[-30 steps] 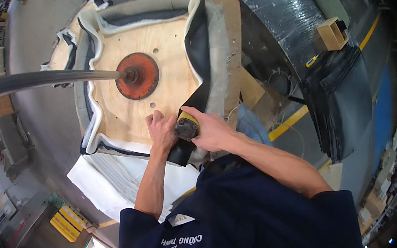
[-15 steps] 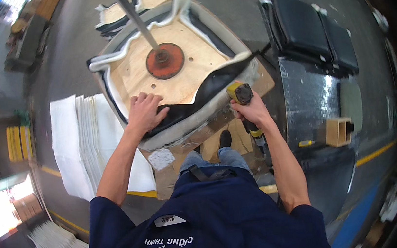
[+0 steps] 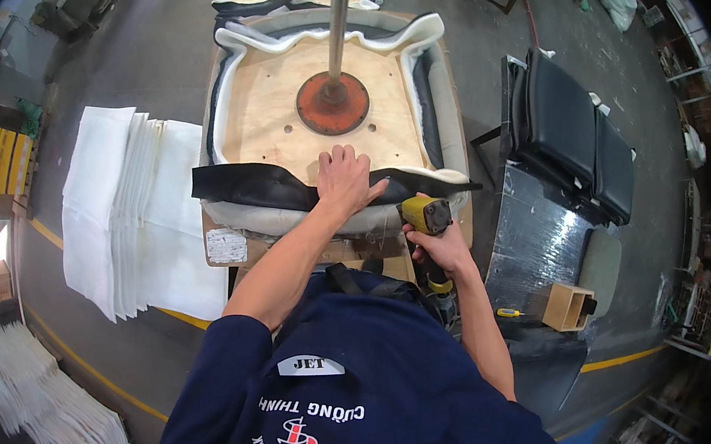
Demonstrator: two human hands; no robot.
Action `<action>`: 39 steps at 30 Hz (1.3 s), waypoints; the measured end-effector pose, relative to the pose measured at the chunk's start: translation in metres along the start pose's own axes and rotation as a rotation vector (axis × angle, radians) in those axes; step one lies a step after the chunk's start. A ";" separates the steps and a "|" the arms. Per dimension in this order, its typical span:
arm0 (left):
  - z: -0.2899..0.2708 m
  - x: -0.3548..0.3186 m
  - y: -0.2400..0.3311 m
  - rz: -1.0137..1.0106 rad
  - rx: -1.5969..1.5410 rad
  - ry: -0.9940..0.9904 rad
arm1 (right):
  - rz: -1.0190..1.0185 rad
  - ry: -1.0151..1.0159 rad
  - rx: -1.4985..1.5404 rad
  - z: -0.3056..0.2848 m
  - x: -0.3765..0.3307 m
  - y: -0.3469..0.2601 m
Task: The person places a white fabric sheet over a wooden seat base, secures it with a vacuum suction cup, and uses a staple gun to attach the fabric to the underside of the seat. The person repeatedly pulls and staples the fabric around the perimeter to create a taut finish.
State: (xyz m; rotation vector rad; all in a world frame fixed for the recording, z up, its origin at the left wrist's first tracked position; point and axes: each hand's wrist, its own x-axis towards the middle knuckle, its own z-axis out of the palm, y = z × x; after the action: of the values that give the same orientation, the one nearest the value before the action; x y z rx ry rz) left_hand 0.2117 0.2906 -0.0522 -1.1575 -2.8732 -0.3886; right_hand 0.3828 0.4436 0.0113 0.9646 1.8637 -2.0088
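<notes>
At the far left, a stack of white padding sheets (image 3: 131, 212) was laid flat on the floor. The left hand (image 3: 345, 181) was pressed with fingers spread on black leather (image 3: 251, 190), which was folded over the near edge of the wooden seat base (image 3: 273, 113). A round orange plate (image 3: 332, 103) was fixed at its centre. The right hand (image 3: 439, 247) was closed around a yellow staple gun (image 3: 425, 214), whose lower part was hidden. Black cushions (image 3: 568, 123) were seen at right.

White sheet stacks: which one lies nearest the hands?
The fanned stack of white sheets on the floor just left of the wooden seat base; the other stack lies further off, toward the lower left rim.
</notes>
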 end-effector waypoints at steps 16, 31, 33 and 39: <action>0.026 0.002 -0.031 0.104 -0.256 0.117 | 0.157 0.042 -0.102 0.040 0.053 -0.062; 0.023 0.011 -0.022 0.011 -0.266 0.129 | 0.258 0.041 -0.148 0.027 0.081 -0.068; 0.003 0.006 -0.017 -0.002 -0.133 0.034 | 0.211 0.065 -0.106 0.020 0.076 -0.067; 0.003 0.007 -0.029 0.099 -0.184 0.001 | 0.089 0.087 -0.002 0.023 0.053 -0.060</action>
State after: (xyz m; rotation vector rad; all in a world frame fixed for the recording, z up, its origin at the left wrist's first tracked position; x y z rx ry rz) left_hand 0.1868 0.2761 -0.0613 -1.3178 -2.8136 -0.6606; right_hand 0.3007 0.4451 0.0261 1.1309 1.8308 -1.9430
